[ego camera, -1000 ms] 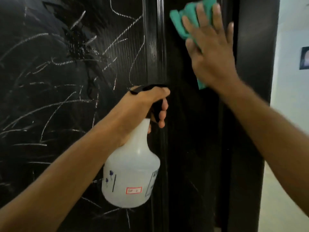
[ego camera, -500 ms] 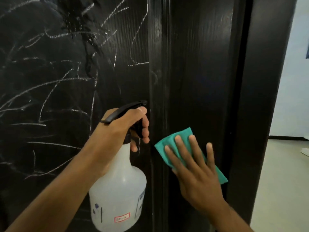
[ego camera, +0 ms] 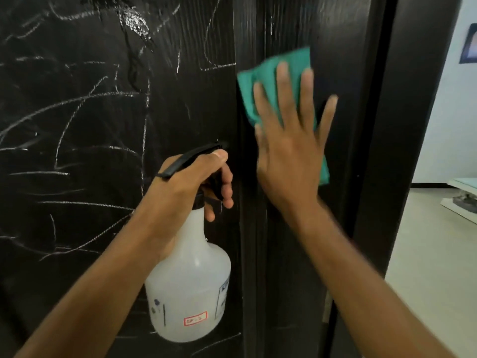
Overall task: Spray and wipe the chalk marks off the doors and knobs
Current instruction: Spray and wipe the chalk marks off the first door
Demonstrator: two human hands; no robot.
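Observation:
A black door (ego camera: 85,120) fills the left and middle of the view, its left panel covered in white chalk scribbles. My left hand (ego camera: 191,182) grips the black trigger head of a white plastic spray bottle (ego camera: 191,282), which hangs in front of the door's lower middle. My right hand (ego camera: 289,140) presses a green cloth (ego camera: 260,81) flat against the door's right-hand strip, fingers straight and spread. The cloth shows above and to the right of my hand, motion-blurred. No knob is in view.
The black door frame (ego camera: 402,125) runs down the right side. Beyond it lie a pale floor (ego camera: 433,267), a white wall with a dark picture (ego camera: 468,47), and a low white object (ego camera: 462,200) at the far right edge.
My right hand with the cloth went from high on the strip down to low, and has now come back up to the middle. The spray bottle stays roughly where it was.

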